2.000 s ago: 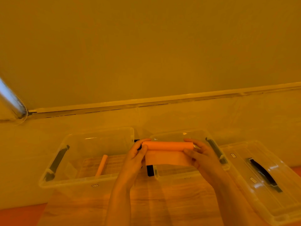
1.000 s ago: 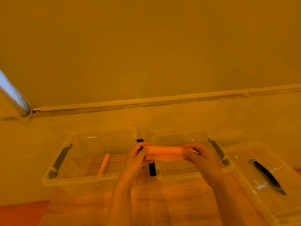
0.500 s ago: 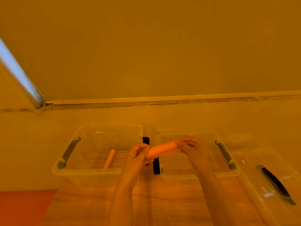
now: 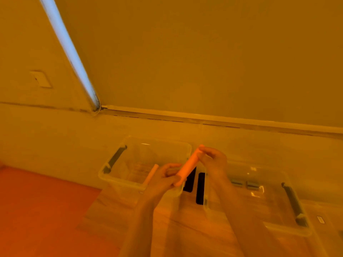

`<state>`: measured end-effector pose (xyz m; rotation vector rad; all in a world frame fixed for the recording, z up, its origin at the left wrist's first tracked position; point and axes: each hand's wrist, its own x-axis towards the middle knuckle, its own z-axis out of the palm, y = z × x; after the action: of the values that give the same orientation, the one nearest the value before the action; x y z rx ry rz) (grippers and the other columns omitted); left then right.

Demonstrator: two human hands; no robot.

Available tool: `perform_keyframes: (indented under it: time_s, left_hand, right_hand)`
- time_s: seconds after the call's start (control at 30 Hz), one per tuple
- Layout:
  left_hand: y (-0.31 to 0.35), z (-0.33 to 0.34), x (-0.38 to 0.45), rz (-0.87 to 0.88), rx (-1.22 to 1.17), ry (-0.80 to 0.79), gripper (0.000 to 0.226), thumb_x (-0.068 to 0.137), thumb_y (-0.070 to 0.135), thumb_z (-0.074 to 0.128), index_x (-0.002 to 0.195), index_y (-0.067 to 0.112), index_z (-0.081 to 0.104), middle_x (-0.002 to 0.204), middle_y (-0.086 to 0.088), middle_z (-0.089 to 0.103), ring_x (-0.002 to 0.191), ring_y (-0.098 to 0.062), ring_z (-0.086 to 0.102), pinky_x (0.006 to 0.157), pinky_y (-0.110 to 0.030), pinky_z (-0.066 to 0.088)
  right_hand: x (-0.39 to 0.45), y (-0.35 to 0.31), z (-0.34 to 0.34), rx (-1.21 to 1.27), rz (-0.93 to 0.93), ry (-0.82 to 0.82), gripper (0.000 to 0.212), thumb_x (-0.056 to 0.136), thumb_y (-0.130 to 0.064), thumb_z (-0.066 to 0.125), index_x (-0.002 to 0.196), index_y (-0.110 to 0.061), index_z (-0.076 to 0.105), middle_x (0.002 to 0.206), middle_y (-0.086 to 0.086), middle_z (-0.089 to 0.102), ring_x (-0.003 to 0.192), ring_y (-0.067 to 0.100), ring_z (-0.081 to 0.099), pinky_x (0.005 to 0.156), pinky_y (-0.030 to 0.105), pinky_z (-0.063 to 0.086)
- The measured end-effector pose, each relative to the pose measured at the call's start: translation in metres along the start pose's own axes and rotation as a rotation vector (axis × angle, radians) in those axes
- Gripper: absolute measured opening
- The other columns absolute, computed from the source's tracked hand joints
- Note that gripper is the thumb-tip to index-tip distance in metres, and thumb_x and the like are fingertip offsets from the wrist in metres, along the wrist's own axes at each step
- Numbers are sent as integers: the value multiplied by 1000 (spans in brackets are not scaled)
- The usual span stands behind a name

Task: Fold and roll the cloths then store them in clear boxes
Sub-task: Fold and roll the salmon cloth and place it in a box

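Rolled orange cloth (image 4: 189, 165) held tilted in the air over the gap between two clear boxes, gripped at both ends. Left hand (image 4: 163, 179) curled round the lower end, right hand (image 4: 213, 160) pinching the upper end. Second rolled cloth (image 4: 151, 174) lying inside the left box (image 4: 111, 179). Right box (image 4: 289, 230) just beside, on the wooden table (image 4: 185, 227).

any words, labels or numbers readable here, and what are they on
No text can be read in this picture.
Small white sticker on the front rim of the left clear box, at: too small and blurred to read.
Small white label on the lid at the far right, at: blurred, unreadable.
Pale plate on the wall: no marking visible.
The rolled cloth shows no print.
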<state>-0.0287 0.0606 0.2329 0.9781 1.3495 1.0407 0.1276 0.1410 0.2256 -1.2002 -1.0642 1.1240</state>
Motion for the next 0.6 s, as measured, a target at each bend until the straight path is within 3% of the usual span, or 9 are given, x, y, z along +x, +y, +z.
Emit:
perform_keyframes:
  time_s: [0.07, 0.23, 0.4, 0.5, 0.6]
  left_hand:
    - [-1, -11, 4, -1, 11, 1, 40, 83, -3, 61, 119, 14, 56, 110, -11, 69, 102, -31, 65, 91, -48, 50]
    - [-11, -51, 33, -9, 25, 19, 40, 79, 0, 65, 111, 24, 60, 107, -10, 70, 99, -32, 66, 88, -48, 51]
    - [-18, -96, 81, -68, 52, -28, 43, 83, -10, 55, 119, 14, 55, 103, -8, 67, 82, -20, 66, 65, -27, 52]
    - [-21, -121, 107, -173, 48, -65, 42, 85, -11, 51, 120, 11, 51, 104, -8, 63, 74, -15, 64, 55, -22, 52]
    - [-29, -145, 134, -250, 87, -103, 33, 89, 1, 55, 119, 16, 52, 102, -4, 63, 70, -13, 65, 55, -23, 53]
  right_hand:
    - [5, 6, 19, 79, 73, -40, 19, 84, 5, 61, 95, -9, 68, 111, 15, 65, 95, 24, 62, 62, 20, 55]
    - [18, 21, 64, 59, 133, -90, 27, 79, 7, 66, 100, -9, 66, 118, 10, 61, 100, 28, 61, 77, 50, 56]
    - [35, 47, 114, 7, 111, -85, 45, 70, 19, 67, 103, -12, 61, 116, 3, 54, 105, 36, 59, 77, 60, 52]
    - [43, 62, 143, 38, 153, -72, 46, 71, 22, 63, 101, -12, 59, 112, 6, 55, 98, 36, 59, 75, 58, 53]
    - [50, 71, 172, 71, 191, -56, 46, 72, 26, 59, 109, -1, 57, 103, 9, 56, 86, 32, 58, 57, 36, 56]
